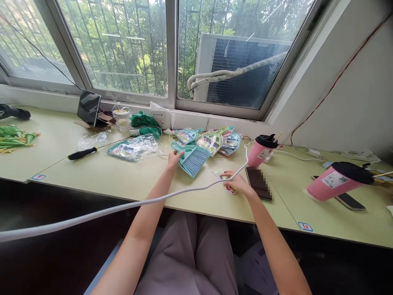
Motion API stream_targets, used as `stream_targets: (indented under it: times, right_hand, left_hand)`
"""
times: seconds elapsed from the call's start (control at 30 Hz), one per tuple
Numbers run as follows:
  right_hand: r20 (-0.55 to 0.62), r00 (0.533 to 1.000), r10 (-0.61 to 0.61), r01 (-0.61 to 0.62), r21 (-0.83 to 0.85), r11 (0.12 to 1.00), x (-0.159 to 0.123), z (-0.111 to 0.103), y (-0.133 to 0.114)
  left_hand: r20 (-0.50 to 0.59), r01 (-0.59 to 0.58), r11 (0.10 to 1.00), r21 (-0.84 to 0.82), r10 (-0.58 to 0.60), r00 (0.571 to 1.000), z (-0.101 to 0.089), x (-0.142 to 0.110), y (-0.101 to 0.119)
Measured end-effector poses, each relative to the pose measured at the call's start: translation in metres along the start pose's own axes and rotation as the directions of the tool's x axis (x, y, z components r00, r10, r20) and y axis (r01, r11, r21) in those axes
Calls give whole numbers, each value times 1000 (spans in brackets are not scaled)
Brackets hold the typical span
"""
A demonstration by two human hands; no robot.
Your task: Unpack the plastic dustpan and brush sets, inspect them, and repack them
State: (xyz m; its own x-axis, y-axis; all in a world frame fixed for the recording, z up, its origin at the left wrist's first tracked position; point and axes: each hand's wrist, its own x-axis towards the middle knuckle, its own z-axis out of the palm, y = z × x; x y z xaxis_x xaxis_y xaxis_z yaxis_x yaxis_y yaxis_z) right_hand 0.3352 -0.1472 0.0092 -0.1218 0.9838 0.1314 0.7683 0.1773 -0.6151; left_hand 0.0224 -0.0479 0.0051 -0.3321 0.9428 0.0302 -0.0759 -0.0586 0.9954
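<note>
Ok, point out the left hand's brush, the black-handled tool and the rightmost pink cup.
Brush (194, 161): head view, on the bristles.
Black-handled tool (82, 154): head view, on the handle.
Rightmost pink cup (353, 173): head view, on the lid.

On the counter (101, 180) before me: dustpan set (194, 160) at mid-width, bagged sets (211, 140) behind it toward the back edge, screwdriver (82, 154) left, cups (257, 154) right.

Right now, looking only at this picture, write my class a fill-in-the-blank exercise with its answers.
1. The teal brush is in the person's ____ hand.
2. A ____ cable crosses the view in front of the right hand, which touches a colourful printed item.
3. The lids on the pink cups are ____.
4. The number of pink cups in view is ____.
Missing words: left; white; black; two.
</note>
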Motion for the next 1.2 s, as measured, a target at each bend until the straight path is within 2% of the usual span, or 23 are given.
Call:
stream_targets:
  times: [0.07,0.2,0.37,0.57,0.7,0.83,0.9,0.97,1.03,1.1,1.2]
  right_hand:
    - [10,1000,25,-26,13,1000,2,7,-1]
    - [5,999,50,-50,-70,996,3,7,-2]
    - [190,978,85,-72,-75,995,1,-11,1]
    - [75,990,123,-116,-90,989,-14,-20,12]
    - [172,976,134,-107,-157,982,-21,-25,13]
    - [168,974,150,-113,-211,971,-25,-31,9]
    - [206,972,113,-88,-125,988,-27,-33,4]
    - [305,951,41,-68,79,995,-28,-33,-4]
    - [369,929,-43,-89,333,939,-24,-29,-20]
    - [340,935,-101,-117,564,817,-14,-21,-41]
    - [122,986,-118,-38,837,546,16,5,-78]
  left_hand:
    - [17,51,999,3,-51,999,-2,1,-2]
    - [-29,49,999,17,-49,998,-5,6,-2]
    - [-165,-49,999,8,49,985,-6,10,-2]
    - [-279,-132,990,54,142,950,-7,11,-2]
    - [-307,-129,989,72,145,941,-7,9,2]
    - [-292,-161,981,107,186,938,-4,4,6]
    - [-279,-175,976,129,205,938,-2,2,7]
    - [-270,-194,970,145,227,936,0,0,8]
    - [-265,-210,964,163,248,932,4,-3,8]
    - [-261,-223,957,187,267,928,8,-7,8]
    - [-252,-256,944,208,305,918,14,-14,7]
